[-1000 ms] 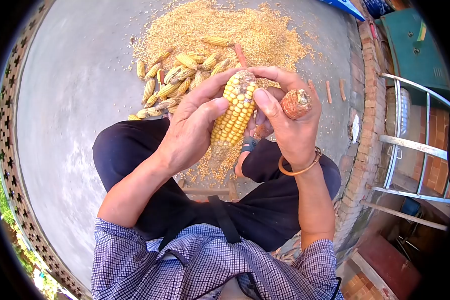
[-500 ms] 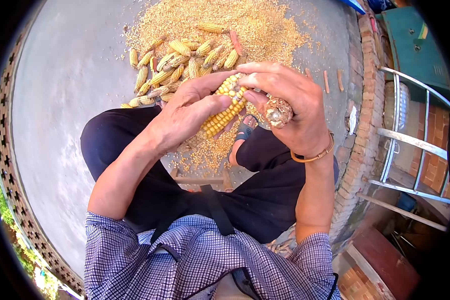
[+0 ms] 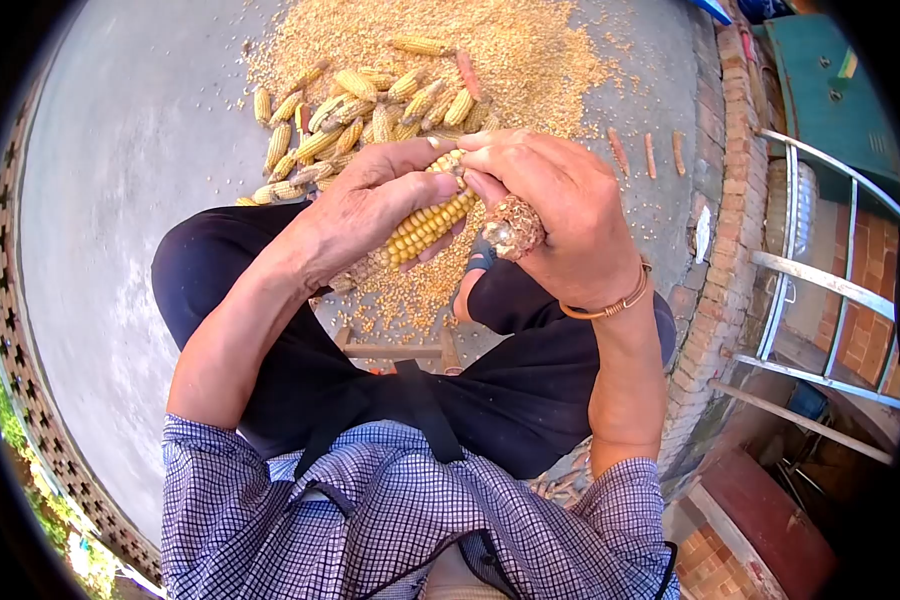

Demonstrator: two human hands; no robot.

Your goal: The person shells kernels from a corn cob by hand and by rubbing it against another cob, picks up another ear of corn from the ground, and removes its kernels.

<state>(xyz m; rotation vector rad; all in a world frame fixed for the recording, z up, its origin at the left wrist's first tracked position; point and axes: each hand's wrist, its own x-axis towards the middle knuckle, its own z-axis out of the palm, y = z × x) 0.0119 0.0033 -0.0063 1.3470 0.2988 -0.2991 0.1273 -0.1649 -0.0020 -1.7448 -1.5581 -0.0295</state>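
My left hand [image 3: 365, 205] is wrapped round a yellow corn ear [image 3: 428, 226], thumb across its upper part. Kernels cover most of its visible side, with a paler patch near the tip. A corncob [image 3: 513, 227] is clasped in my right hand [image 3: 565, 210], its broken round end facing me. The right fingertips touch the upper end of the ear, beside the left thumb. Beyond my hands a heap of corn ears [image 3: 320, 145] lies against a wide spread of loose kernels [image 3: 430, 50]. More kernels [image 3: 410, 305] lie on the ground between my legs.
Several reddish bare cobs [image 3: 650, 155] lie on the concrete floor [image 3: 120, 240] to the right. A brick edging [image 3: 732, 190] runs along that side, with a white metal rail [image 3: 825, 280] beyond it. A wooden bar [image 3: 390, 351] shows between my knees.
Both hands have shifted slightly; the right hand has moved left and down with the cob, closer to the left hand. The ear is still held in the left.
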